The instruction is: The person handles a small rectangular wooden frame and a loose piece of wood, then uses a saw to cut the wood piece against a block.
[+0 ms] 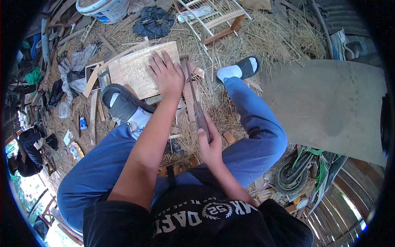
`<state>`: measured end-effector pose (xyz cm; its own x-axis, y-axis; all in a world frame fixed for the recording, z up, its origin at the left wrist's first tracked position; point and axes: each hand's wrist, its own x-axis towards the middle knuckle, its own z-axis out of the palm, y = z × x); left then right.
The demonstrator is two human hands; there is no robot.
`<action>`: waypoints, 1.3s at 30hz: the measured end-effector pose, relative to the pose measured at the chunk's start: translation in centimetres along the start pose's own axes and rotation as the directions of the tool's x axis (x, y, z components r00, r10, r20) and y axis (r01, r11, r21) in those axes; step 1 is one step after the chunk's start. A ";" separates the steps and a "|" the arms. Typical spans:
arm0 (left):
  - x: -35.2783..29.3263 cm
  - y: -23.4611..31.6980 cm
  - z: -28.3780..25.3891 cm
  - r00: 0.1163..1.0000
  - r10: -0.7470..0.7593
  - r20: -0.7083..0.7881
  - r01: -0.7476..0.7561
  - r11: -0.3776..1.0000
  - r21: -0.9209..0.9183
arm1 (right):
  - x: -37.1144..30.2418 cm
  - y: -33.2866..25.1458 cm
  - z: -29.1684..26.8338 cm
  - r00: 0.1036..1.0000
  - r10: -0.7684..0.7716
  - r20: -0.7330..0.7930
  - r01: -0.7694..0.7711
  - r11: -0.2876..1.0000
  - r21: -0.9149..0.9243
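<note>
My left hand (165, 77) lies flat with fingers spread on a pale wooden board (131, 71), near the board's right edge. In my right hand (210, 147) is the handle of what looks like a handsaw (191, 88). Its long thin blade is seen nearly edge-on and points away from me along the board's right edge; whether the teeth touch the wood I cannot tell. A black sandal (123, 103) on my left foot rests against the board's near left corner. Thin wood offcuts (191, 99) lie under and beside the blade.
Straw and wood scraps cover the ground. My right foot, in a black sandal (249, 68), stands right of the saw. Farther off are a slatted wooden frame (222, 18), a black plastic bag (153, 22) and a white bucket (101, 9). A large grey-brown sheet (325, 107) and a wheel (290, 177) are at right.
</note>
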<state>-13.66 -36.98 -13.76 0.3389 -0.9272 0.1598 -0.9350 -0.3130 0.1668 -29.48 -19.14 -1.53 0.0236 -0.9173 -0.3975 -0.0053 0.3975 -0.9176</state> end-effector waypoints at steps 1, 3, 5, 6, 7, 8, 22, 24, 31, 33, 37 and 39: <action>-0.4 -0.2 -0.2 1.000 0.019 0.001 -0.019 1.000 0.010 | -0.6 -0.2 0.4 1.000 -0.019 -0.014 0.019 1.000 0.009; 0.0 0.0 -0.2 1.000 0.012 0.016 -0.012 1.000 0.017 | -0.7 -0.9 0.8 1.000 0.000 -0.026 0.001 1.000 0.031; 0.3 0.0 -0.2 0.999 0.006 0.032 -0.006 1.000 0.018 | 1.1 -0.4 1.3 0.999 -0.040 -0.023 0.039 0.999 -0.011; 0.5 -0.1 -0.1 0.999 0.018 0.033 -0.018 1.000 0.013 | 2.6 -0.3 1.5 0.997 -0.080 -0.011 0.079 0.995 -0.055; 0.3 -0.2 0.1 0.999 0.026 0.039 -0.026 1.000 0.009 | 4.5 -0.7 1.9 0.997 -0.074 -0.009 0.074 0.996 -0.058; 0.3 0.0 0.1 0.999 0.024 0.045 -0.024 1.000 0.005 | 6.8 -1.5 2.1 0.996 -0.084 -0.009 0.083 0.992 -0.095; 0.7 0.2 0.1 0.998 0.020 0.060 -0.022 0.999 0.026 | 10.0 -1.1 2.9 0.999 0.036 0.001 -0.036 0.999 0.016; 0.6 0.3 0.0 0.999 0.022 0.043 -0.023 0.999 0.037 | 10.1 -1.0 3.1 0.998 0.060 0.015 -0.060 0.998 0.007; 0.6 0.4 0.0 0.999 0.015 0.052 -0.018 0.998 0.052 | 6.1 0.4 1.4 1.000 -0.008 0.000 0.008 0.998 0.061; 0.8 0.3 0.2 0.999 0.022 0.034 -0.023 0.999 0.047 | 9.0 -1.5 2.2 0.999 0.025 0.020 -0.026 1.000 0.013; 0.6 0.5 0.1 0.999 0.028 0.025 -0.029 0.998 0.051 | 8.9 -0.6 2.9 1.000 0.006 -0.031 -0.008 0.999 -0.046; 0.4 0.4 0.0 0.999 0.030 0.023 -0.032 0.998 0.058 | 4.9 0.6 2.4 0.993 -0.114 -0.029 0.115 0.993 0.012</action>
<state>-13.91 -37.52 -13.65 0.3080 -0.9407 0.1424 -0.9497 -0.2950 0.1054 -26.92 -23.30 -4.05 -0.0047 -0.9570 -0.2899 0.0097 0.2898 -0.9570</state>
